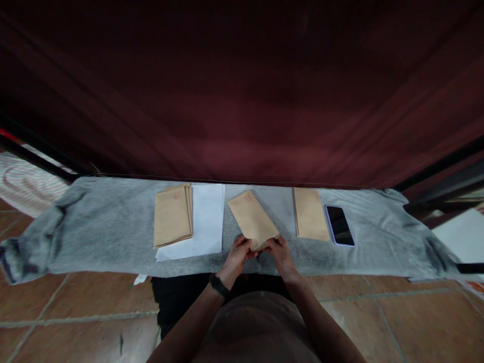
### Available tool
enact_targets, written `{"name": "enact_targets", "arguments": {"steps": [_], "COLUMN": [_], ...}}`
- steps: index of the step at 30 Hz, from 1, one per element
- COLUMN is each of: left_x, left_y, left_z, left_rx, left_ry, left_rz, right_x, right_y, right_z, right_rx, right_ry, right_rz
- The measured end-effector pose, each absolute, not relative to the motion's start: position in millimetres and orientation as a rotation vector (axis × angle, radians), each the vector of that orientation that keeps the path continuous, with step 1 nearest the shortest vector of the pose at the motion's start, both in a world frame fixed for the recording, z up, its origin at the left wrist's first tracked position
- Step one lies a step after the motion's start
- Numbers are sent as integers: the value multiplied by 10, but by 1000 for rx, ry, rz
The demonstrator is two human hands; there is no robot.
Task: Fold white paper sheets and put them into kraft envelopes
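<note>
A brown paper envelope [252,219] lies tilted at the middle of the grey cloth, its near end lifted a little. My left hand [240,251] pinches the near left corner of it, a dark band on that wrist. At the near right corner, my right hand [278,250] grips the same envelope with its fingers closed. To the left sits a stack of brown envelopes [172,216], partly over white paper sheets [207,219]. More brown envelopes [310,214] lie in a small pile to the right of my hands.
A phone with a light purple edge [340,225] rests right of the right-hand pile. The narrow surface is covered by a grey cloth [102,227]. Behind it stands a dark red panel [242,126]. Tiled floor [94,297] shows below the near edge.
</note>
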State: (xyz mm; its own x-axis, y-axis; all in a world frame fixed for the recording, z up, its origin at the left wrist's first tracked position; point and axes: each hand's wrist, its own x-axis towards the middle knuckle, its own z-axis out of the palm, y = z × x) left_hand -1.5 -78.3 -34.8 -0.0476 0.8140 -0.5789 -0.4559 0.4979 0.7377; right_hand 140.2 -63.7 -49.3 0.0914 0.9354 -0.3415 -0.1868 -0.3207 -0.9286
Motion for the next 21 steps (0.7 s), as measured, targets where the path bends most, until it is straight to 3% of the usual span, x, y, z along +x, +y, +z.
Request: {"name": "enact_targets", "arguments": {"steps": [21], "left_x": [-61], "left_y": [-638], "left_z": [-404], "left_rx": [679], "left_ry": [1484], "left_rz": [995], "right_x": [1437], "right_y": [-644], "right_z": [-523], "right_rx": [-1402], "right_ry": [-722], "right_rz": [1465]}}
